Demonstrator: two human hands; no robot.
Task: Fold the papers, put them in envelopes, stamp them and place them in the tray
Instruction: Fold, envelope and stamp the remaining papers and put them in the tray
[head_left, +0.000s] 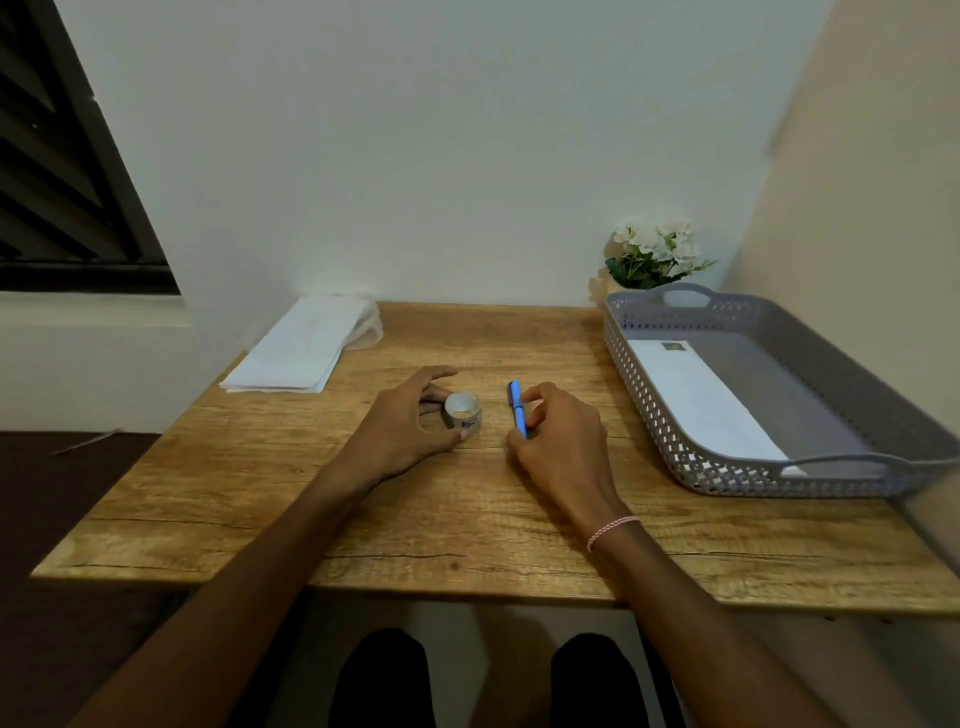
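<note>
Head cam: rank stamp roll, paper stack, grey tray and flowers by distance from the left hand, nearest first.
From the left hand:
1. Stamp roll: at the fingertips, mid-table.
2. Paper stack: back-left corner of the table.
3. Grey tray: right side, past the right hand and the blue pen.
4. Flowers: back right, behind the tray.

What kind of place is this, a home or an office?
Probably a small desk in a home room: a wooden table set against plain walls, potted white flowers in the corner, and a louvred window beside it.
</note>
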